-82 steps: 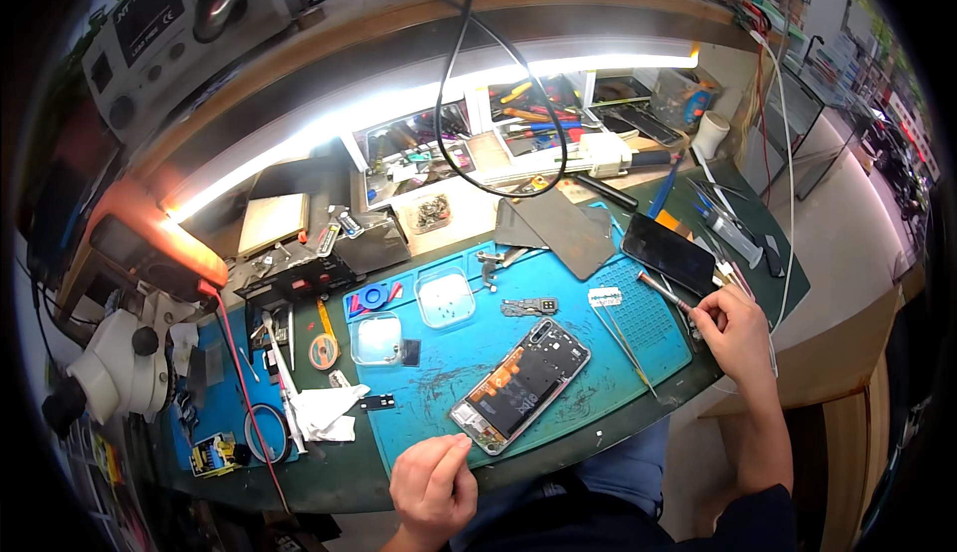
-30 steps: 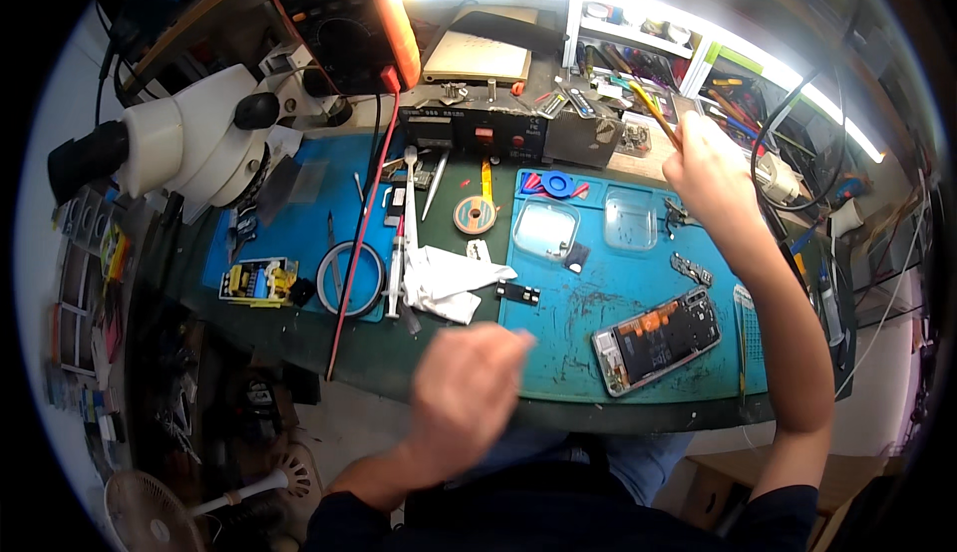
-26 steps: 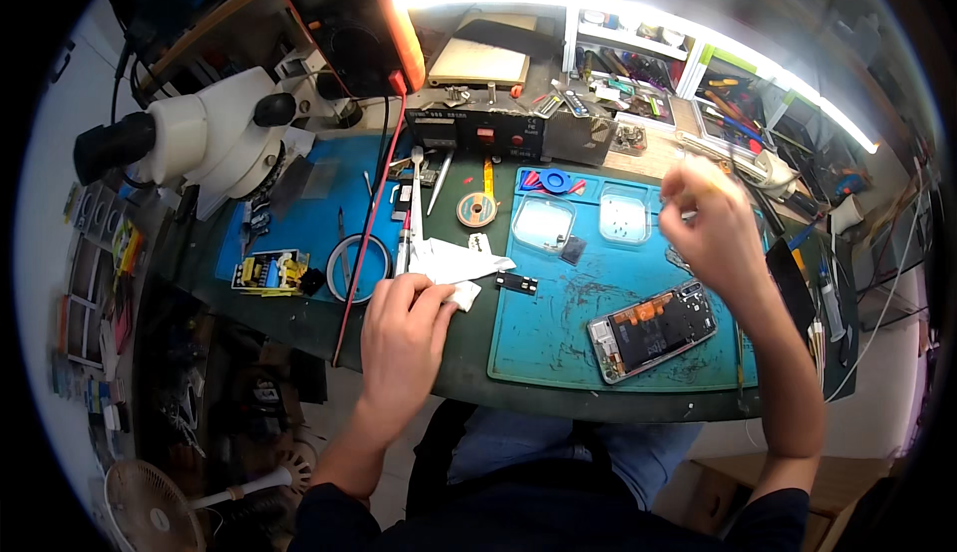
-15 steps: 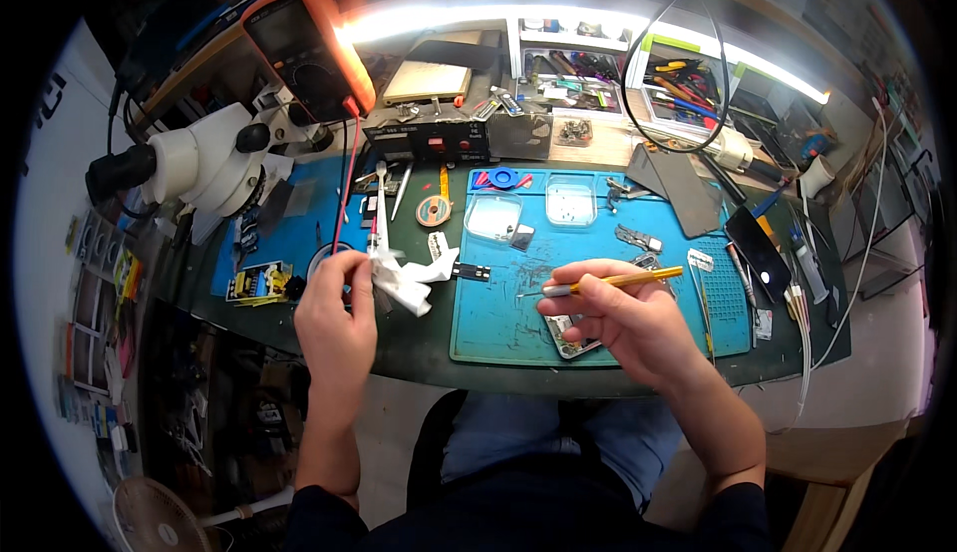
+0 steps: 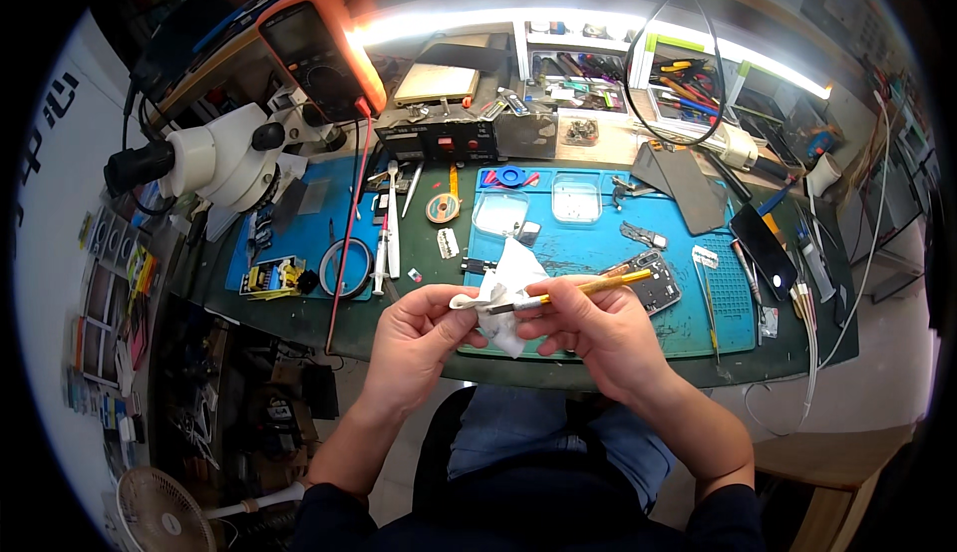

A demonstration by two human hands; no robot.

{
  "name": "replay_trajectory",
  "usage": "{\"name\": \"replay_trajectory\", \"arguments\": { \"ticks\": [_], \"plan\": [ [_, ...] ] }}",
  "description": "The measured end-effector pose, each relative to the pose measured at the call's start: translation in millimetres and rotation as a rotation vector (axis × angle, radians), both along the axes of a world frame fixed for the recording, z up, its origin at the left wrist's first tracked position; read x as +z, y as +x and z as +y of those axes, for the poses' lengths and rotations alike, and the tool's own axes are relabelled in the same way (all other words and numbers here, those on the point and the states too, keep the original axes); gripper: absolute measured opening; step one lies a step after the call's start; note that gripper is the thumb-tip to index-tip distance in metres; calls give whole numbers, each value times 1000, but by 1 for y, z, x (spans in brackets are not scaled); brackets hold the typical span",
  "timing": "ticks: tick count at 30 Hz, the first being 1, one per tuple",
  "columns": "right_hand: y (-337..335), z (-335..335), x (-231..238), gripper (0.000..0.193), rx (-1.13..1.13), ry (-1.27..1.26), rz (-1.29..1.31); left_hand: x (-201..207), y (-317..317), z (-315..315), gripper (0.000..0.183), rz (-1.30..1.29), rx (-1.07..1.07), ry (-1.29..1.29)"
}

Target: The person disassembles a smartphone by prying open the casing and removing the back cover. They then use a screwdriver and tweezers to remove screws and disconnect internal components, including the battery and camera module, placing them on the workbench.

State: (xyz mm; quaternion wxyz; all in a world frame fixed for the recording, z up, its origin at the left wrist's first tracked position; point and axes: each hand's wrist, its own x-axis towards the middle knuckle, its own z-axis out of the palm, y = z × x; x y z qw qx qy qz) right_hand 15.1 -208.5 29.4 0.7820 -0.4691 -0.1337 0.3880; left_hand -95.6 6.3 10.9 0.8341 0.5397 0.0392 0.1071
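Note:
White tissue (image 5: 516, 269) is pinched between the thumb and fingers of my left hand (image 5: 419, 338), its crumpled folds standing up over the front edge of the blue work mat (image 5: 603, 253). From the right, my right hand (image 5: 613, 338) grips a slim pen-like tool (image 5: 626, 281) with a gold handle and a silver collar. Its front end meets the tissue, whose folds partly cover the tip; I cannot make out the tip's kind. Just beyond my right hand an opened phone body (image 5: 653, 283) lies on the mat.
Two clear plastic trays (image 5: 576, 198) sit at the mat's back. A black phone (image 5: 764, 251) and tweezers (image 5: 710, 318) lie right. To the left are a tape roll (image 5: 344, 270), a syringe (image 5: 380, 261) and a microscope (image 5: 199, 158); an orange multimeter (image 5: 321, 53) stands behind, its red lead hanging down.
My left hand has moved right with the tissue, bringing it to the tool's front end. My right hand has shifted slightly left and down, still holding the tool; the opened phone is now more exposed.

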Motion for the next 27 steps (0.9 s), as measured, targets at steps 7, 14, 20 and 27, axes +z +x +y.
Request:
{"name": "replay_trajectory", "arguments": {
  "ticks": [7,14,20,27],
  "plan": [
    [-10,8,-13,25,-72,22,-255,1,-1,-4,21,-8,32,92],
    [-37,17,-24,22,-381,71,-978,-2,-10,-18,24,-130,215,215],
    [-44,-6,-44,22,-557,250,-756,-21,12,11,20,-87,489,276],
    [-25,-52,-31,40,-509,188,-80,-17,17,66,22,-4,685,1248]
  ]
}}
